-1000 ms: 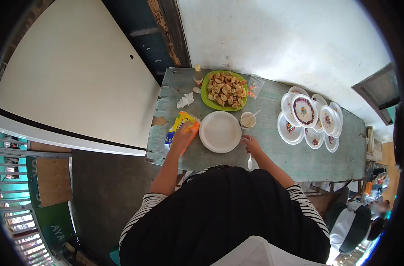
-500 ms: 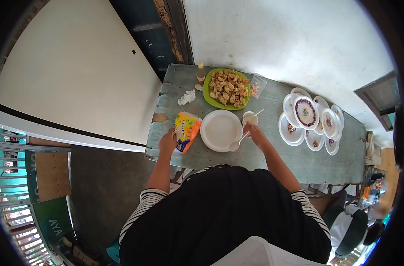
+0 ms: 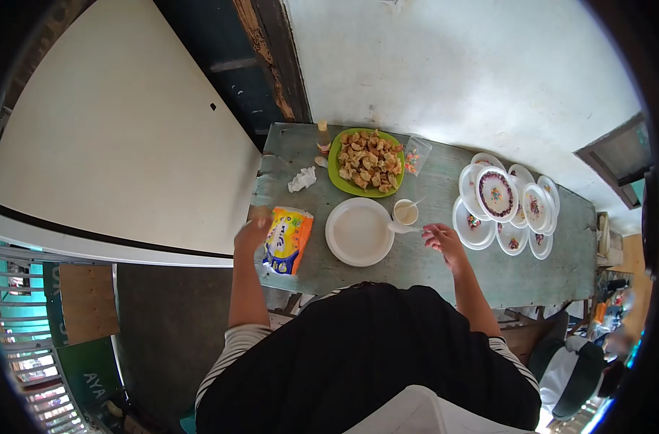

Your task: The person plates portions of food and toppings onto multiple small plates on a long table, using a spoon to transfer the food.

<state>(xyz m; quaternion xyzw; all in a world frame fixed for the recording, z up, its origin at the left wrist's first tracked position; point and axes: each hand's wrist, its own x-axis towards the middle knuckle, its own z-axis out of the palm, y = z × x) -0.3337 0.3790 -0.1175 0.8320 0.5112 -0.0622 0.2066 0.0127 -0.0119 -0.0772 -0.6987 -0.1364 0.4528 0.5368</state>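
Note:
My left hand (image 3: pixel 253 228), smeared by motion, is just left of an orange, yellow and blue printed packet (image 3: pixel 287 241) lying on the table. A small gap seems to separate them. My right hand (image 3: pixel 445 242) is right of the plate, its fingertips at the handle end of a white plastic spoon (image 3: pixel 398 227). The spoon's bowl points left, near the rim of a round white plate (image 3: pixel 334 246). Just behind the spoon, a small cup (image 3: pixel 406 205) of pale contents has another thin white handle sticking out.
A green plate (image 3: pixel 333 173) of fried dumpling-like pieces stands at the back, beside a bottle (image 3: pixel 323 136) and a clear bag (image 3: pixel 417 156). Crumpled tissue (image 3: pixel 302 179) lies to the left. Several patterned plates (image 3: pixel 497 194) overlap on the right. A person (image 3: pixel 571 369) sits beyond the table.
My left hand has come away from the packet, which now lies flatter and further left. My right hand has moved right from the cup, bringing the spoon round to point left.

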